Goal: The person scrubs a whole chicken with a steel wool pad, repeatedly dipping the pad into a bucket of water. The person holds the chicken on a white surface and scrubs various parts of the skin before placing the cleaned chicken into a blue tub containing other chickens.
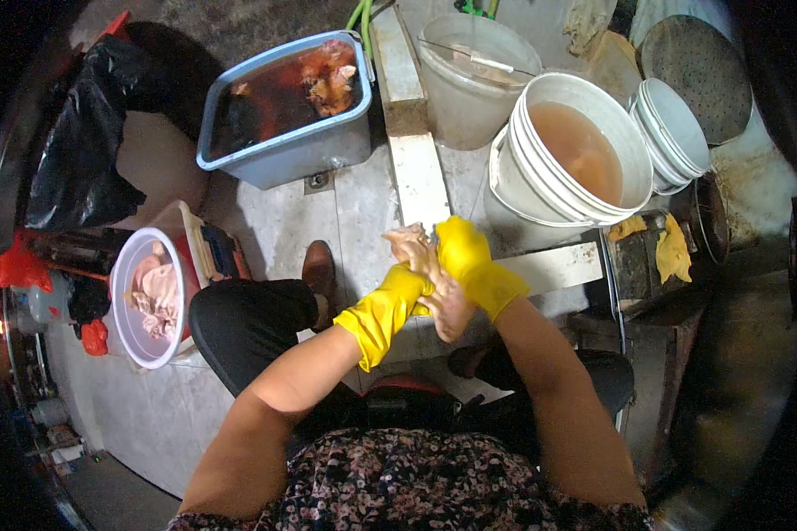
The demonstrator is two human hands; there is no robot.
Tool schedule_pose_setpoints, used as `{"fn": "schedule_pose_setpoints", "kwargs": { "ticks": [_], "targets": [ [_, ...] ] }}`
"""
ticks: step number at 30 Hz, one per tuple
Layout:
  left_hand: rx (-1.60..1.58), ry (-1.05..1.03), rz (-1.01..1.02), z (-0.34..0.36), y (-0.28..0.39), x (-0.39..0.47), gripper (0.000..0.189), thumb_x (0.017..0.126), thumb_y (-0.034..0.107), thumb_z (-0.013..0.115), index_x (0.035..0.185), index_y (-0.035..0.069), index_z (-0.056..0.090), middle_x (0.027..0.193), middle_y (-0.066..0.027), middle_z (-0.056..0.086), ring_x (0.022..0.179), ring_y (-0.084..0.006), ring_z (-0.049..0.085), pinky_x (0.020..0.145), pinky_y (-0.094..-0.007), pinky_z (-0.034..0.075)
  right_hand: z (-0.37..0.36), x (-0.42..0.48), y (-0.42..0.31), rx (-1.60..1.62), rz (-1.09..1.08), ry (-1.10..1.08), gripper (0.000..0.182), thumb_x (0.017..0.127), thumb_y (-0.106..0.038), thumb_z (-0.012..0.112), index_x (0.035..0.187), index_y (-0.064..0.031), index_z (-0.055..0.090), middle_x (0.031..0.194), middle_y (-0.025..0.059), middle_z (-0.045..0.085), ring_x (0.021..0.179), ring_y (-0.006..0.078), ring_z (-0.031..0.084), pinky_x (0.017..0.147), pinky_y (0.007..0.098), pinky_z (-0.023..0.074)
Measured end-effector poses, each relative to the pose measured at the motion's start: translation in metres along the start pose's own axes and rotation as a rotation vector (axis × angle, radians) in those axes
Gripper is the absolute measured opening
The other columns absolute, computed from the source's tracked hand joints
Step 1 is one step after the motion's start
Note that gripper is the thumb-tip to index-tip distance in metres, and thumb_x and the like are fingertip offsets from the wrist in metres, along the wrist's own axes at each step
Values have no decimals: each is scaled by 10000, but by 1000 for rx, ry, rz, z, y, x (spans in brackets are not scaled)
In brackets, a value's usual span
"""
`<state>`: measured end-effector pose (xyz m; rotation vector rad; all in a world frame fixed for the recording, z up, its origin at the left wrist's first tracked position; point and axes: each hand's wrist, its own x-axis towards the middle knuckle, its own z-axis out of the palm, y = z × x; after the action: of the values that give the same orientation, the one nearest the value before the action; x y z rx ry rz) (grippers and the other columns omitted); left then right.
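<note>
A pale, skinned or plucked carcass, seemingly poultry (453,306), is held over the floor between my knees. My left hand (398,302), in a yellow rubber glove, is closed around its middle. My right hand (468,255), gloved the same way and slightly blurred, lies against its upper right side; its fingers are mostly hidden, and whether it grips the carcass or a small tool cannot be told. A blue-grey tub (285,166) with dark reddish liquid and meat pieces stands ahead to the left. At my left, a pale lilac basin (121,299) holds pale pink meat pieces.
White buckets stand ahead to the right, one (518,199) with brownish liquid, another (461,113) with cloudy contents. White beams (422,176) lie on the tiled floor. A perforated round metal plate (694,79) leans at the far right. A black plastic bag (80,152) hangs at left.
</note>
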<state>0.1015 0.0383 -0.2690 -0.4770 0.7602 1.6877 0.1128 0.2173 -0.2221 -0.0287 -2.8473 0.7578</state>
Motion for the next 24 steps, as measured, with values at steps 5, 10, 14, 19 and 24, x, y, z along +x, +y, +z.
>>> {"fn": "schedule_pose_setpoints", "kwargs": {
  "ticks": [5, 10, 14, 19, 24],
  "targets": [
    [462, 398, 93, 70, 16, -44, 256, 846, 29, 687, 1084, -54, 644, 938, -198, 660, 716, -322, 665, 556, -450, 584, -8, 6, 37, 123, 256, 125, 201, 817, -203, 710, 975, -79, 705, 985, 186, 702, 951, 405, 666, 829, 497, 531],
    [203, -11, 169, -81, -9, 36, 190, 900, 56, 641, 1081, 0, 638, 918, -164, 651, 695, -297, 640, 510, -404, 508, -34, -5, -1, 384, -179, 55, 366, 816, -244, 730, 1105, -23, 691, 1030, 207, 694, 993, 417, 650, 878, 476, 524],
    [-195, -184, 77, -47, -22, 45, 190, 903, 92, 653, 1070, 2, 639, 898, -173, 652, 671, -310, 640, 510, -400, 498, 21, -16, 41, 235, -343, 86, 385, 795, -184, 774, 1140, -35, 691, 1053, 165, 704, 968, 374, 669, 855, 438, 538],
    [601, 416, 174, 71, 17, -38, 241, 854, 53, 706, 1072, -26, 640, 855, -214, 674, 625, -346, 663, 489, -433, 531, 20, 12, 34, 5, -143, -137, 291, 850, -253, 698, 1082, -77, 700, 1056, 165, 704, 999, 381, 668, 868, 451, 538],
    [489, 449, 181, 58, 9, -45, 248, 822, 61, 737, 1040, -33, 661, 878, -226, 683, 660, -355, 685, 521, -454, 557, 11, 36, -3, -204, 146, -142, 178, 876, -240, 647, 969, -97, 701, 1006, 157, 708, 966, 392, 674, 853, 495, 536]
  ]
}}
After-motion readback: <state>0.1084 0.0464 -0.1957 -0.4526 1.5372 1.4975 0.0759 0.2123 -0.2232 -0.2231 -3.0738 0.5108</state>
